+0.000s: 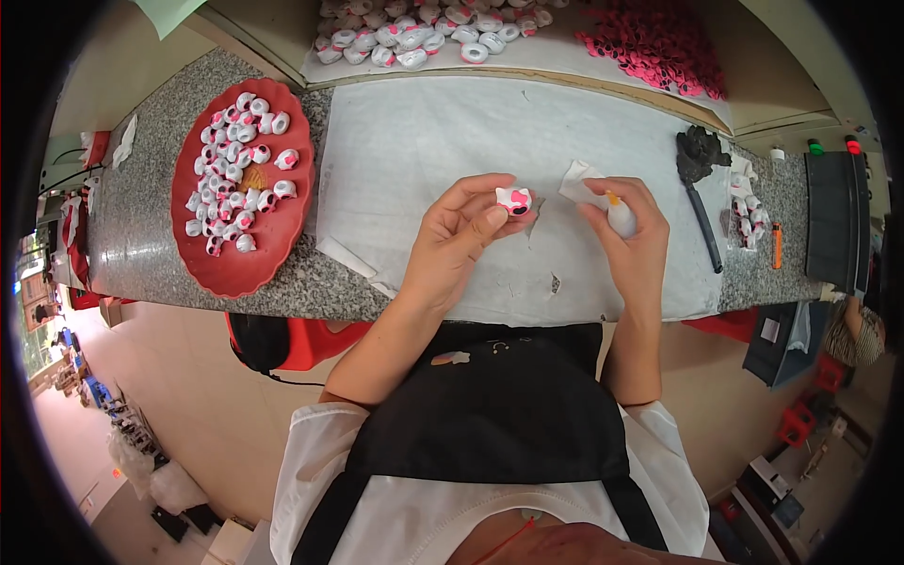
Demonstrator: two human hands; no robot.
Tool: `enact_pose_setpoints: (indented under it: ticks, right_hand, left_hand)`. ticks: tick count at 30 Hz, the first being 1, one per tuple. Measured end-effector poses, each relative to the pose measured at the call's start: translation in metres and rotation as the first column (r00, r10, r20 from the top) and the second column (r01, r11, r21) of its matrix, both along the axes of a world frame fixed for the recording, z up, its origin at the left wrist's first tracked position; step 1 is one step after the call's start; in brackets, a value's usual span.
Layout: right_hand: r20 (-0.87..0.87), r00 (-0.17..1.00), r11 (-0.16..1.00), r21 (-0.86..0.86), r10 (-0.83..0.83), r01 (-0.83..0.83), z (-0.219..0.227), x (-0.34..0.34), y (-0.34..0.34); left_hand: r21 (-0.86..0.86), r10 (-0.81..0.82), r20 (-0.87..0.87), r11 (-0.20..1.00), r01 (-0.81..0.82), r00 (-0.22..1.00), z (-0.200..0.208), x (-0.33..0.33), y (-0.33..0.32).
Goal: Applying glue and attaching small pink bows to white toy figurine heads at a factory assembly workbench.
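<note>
Pinched between the thumb and fingers of my left hand is a small white toy head with pink and dark patches. It is held above the white sheet that covers the worktop. My right hand, to the right of it and apart from it, is closed around a small white squeeze bottle with a yellow-orange tip. A folded white tissue shows beside the right fingers; whether they grip it too, I cannot tell.
At left a red scalloped plate carries many similar toy heads. More white pieces and a pink heap fill the shelf behind. At right lie a black-handled tool, a bag of pieces and an orange cutter.
</note>
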State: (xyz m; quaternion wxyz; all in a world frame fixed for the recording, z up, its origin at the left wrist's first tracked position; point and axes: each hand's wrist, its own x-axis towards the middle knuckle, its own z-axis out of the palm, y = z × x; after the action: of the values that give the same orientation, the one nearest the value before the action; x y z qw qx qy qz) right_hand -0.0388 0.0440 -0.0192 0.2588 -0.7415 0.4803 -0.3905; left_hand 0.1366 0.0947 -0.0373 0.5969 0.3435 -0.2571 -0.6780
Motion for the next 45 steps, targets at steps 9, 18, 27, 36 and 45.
enact_pose_setpoints:
  ticks: [9,18,27,36,45]
  right_hand:
    - [0.18,0.982,0.964,0.266,-0.052,0.002,-0.001,0.004,0.005]
    - [0.232,0.971,0.976,-0.219,0.06,-0.008,-0.006,0.052,0.028]
    - [0.167,0.975,0.988,0.069,-0.146,0.136,0.014,0.005,0.016]
    - [0.556,0.83,0.864,0.432,-0.028,-0.26,0.009,0.032,0.024]
    - [0.653,0.756,0.821,0.457,-0.05,-0.341,-0.001,0.033,0.024]
  left_hand:
    - [0.048,0.042,-0.114,0.998,-0.036,0.993,0.003,-0.001,-0.001]
    - [-0.034,0.151,0.065,0.988,-0.149,0.986,0.001,-0.003,0.003]
    - [-0.047,0.082,0.068,0.996,-0.079,0.994,-0.001,-0.003,0.001]
    - [-0.07,0.012,0.083,0.998,-0.006,0.996,0.001,-0.006,0.001]
    - [-0.161,0.0,0.141,0.987,0.023,0.99,0.004,-0.007,0.004]
